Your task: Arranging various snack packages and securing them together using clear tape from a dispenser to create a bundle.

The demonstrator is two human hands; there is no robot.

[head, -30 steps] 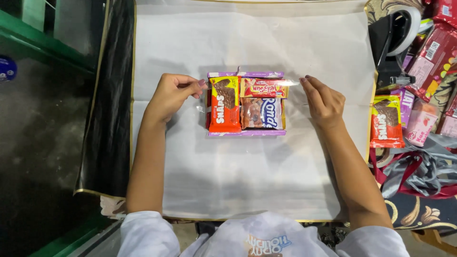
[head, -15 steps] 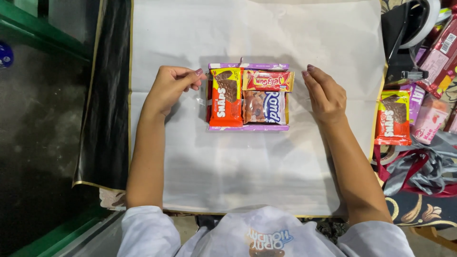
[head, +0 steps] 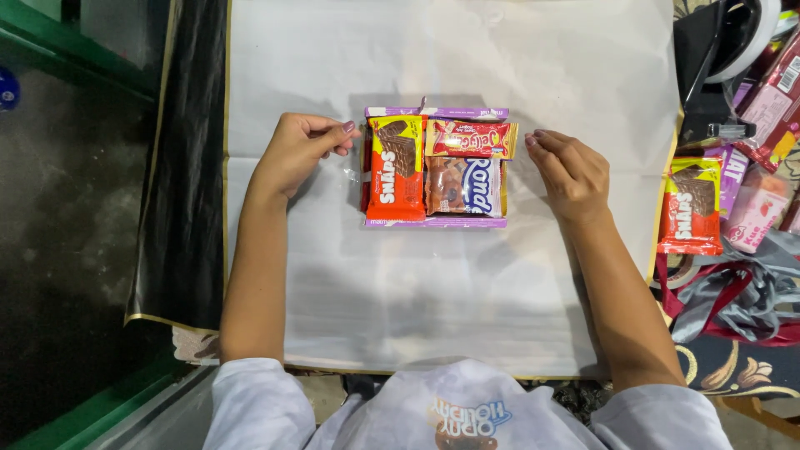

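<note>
Centrally on the white paper sheet [head: 450, 283], the snack-packet bundle [head: 435, 167] is flanked by left hand [head: 296, 154] and right hand [head: 571, 173], fingers loosely curled, gripping nothing; unheld, its packets could be knocked askew.

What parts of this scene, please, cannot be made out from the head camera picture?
- Purple packets: head view, mostly covered by the snack packs stacked on top.
- Left hand: fingertips curled under, contact unclear.
- Right-side packets: cut off by the frame edge.
- Black tape dispenser: partly cropped at top.
</note>
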